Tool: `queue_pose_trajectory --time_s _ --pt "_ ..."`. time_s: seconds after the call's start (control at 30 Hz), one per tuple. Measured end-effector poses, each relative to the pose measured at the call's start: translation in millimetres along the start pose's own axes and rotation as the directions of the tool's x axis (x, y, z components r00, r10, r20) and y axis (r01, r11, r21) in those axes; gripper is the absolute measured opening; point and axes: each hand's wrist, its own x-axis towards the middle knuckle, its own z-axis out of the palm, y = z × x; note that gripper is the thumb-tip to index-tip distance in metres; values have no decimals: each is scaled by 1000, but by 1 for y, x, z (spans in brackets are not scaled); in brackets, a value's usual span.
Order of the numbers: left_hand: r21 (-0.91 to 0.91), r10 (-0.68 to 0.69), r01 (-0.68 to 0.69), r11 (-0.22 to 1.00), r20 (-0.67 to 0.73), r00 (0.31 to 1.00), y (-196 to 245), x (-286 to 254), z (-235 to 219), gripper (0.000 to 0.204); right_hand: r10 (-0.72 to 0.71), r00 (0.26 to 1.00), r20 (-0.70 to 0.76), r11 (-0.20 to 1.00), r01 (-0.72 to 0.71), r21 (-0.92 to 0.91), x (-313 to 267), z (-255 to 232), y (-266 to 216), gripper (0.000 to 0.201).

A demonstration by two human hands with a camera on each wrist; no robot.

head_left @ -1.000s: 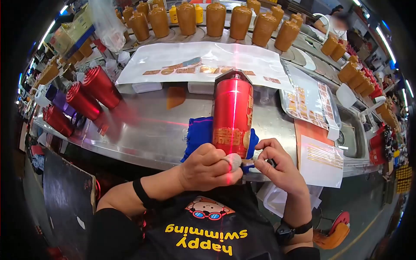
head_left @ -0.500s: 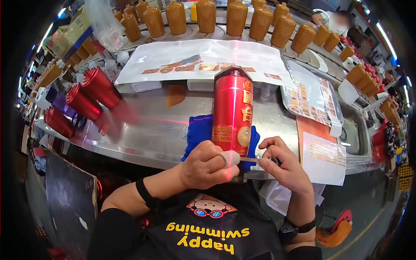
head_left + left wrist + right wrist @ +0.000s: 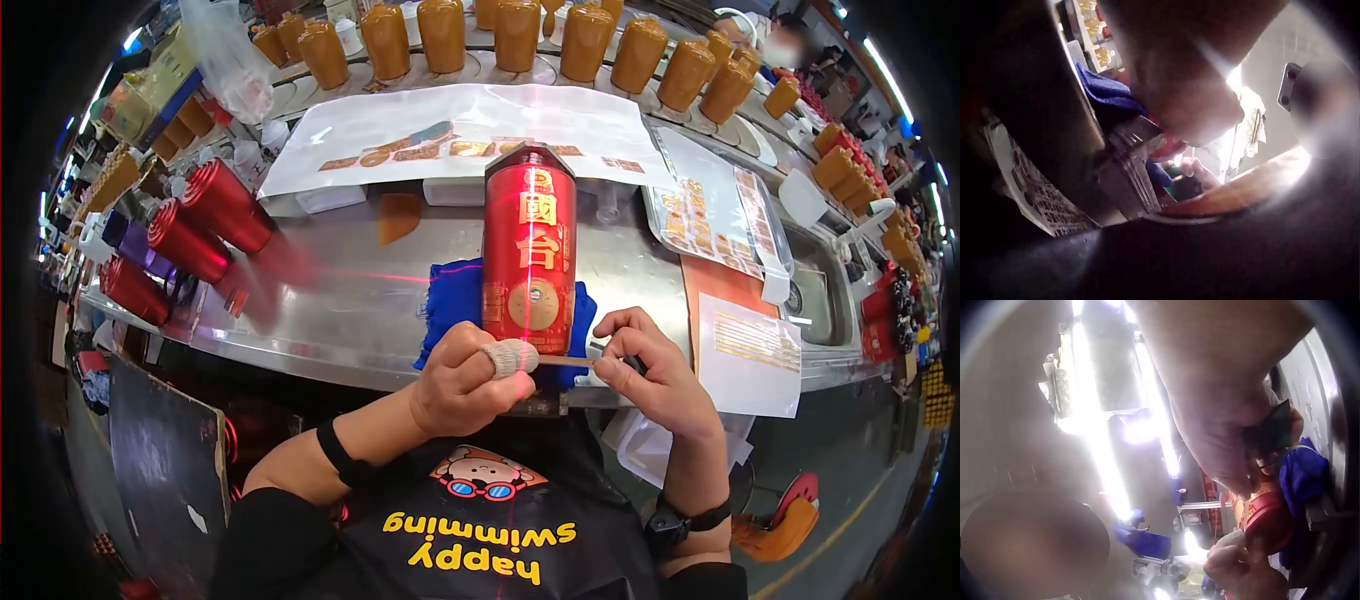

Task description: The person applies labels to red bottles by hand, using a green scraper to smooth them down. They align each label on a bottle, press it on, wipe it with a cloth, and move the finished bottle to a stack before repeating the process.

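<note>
A red bottle [image 3: 530, 250] with large gold characters and a round gold emblem lies on a blue cloth [image 3: 452, 305], its base toward the person. Across the bottle's lower end runs a thin gold-toned strip [image 3: 566, 361]. My left hand [image 3: 465, 380], fingers curled and one wearing a pale cloth finger cover [image 3: 512, 356], pinches the strip's left end. The right hand [image 3: 650, 380] pinches the other end between thumb and finger. Tucked in the right hand, in the right wrist view, is a dark green flat piece [image 3: 1269, 430].
Three red bottles [image 3: 225, 205] stand at the left of the metal table [image 3: 350, 300]. Behind lies a white sheet with gold decals [image 3: 400, 110]. To the right are a decal tray [image 3: 690, 215], a paper with gold strips [image 3: 745, 350] and a sink [image 3: 815, 315]. Brown bottles [image 3: 515, 35] line the back.
The red bottle has turned, bringing its gold characters and emblem from the right side to the top. My left hand has shifted slightly left, and more of the strip shows between the hands.
</note>
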Motion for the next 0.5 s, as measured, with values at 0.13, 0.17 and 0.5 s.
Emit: queue_pose_trajectory --time_s 0.13,0.17,0.5 --pt "47 103 -108 993 98 990 -1 14 -8 29 -17 1000 7 1000 17 5 3 1 1 16" --pt "43 141 -148 988 134 981 -1 17 -7 29 -14 1000 4 1000 14 4 2 1 0 16" --pt "31 95 -99 995 116 989 1 13 -8 28 -17 1000 1 1000 17 24 1 0 8 15"
